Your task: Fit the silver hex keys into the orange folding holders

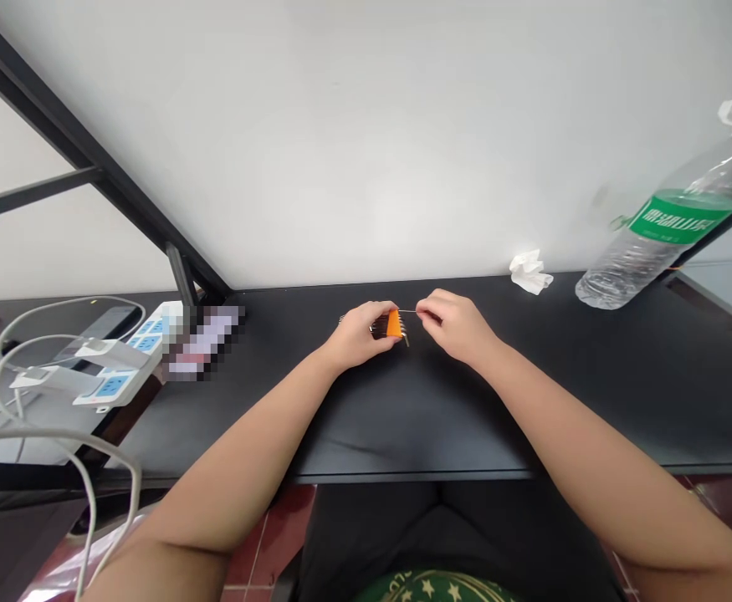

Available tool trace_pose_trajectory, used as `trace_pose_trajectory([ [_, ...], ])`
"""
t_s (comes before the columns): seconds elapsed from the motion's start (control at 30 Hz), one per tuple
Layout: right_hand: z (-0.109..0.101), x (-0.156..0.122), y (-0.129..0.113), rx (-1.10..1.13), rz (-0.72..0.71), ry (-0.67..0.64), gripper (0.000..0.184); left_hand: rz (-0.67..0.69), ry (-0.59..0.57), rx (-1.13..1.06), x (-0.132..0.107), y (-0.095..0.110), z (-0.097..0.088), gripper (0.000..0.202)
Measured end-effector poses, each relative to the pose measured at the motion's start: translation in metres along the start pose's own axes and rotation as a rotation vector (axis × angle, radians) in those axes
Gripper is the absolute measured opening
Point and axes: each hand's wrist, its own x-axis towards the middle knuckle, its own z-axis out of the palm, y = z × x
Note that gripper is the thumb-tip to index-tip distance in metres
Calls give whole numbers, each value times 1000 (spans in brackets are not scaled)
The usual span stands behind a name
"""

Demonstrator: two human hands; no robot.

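Observation:
My left hand (363, 334) is closed around a hex key set with an orange holder (394, 323), just above the black desk. Several dark metal keys stick out on both sides of the holder, partly covered by my fingers. My right hand (454, 324) is a short way to the right, thumb and fingertips pinched together. Between the two hands runs a thin metal hex key (408, 312); its right end is in my right fingertips and its left end meets the holder. My right fingers hide the tip of that key.
A crumpled tissue (529, 272) lies near the wall, with a large plastic bottle (667, 221) leaning at the right. At left are a power strip (130, 355) with chargers and white cables (89, 441), a blurred-out item (206, 343) and a black metal frame (133, 213).

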Motion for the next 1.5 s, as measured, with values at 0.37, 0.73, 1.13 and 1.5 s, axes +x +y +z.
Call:
trace_pose_trajectory([
  [0.37,3,-1,0,70,-60,-68,26,69,-37,100,1,4,0,43],
  [0.73,26,1,3,1238,632,-278,47,197,17,71,-2,21,2,38],
  [1.13,22,-3,1,1184,691,-436,38,0,-9,43,-2,9,2,36],
  [1.5,30,-3,-8,1275,720,-247,48,63,121,152,-1,4,5,42],
])
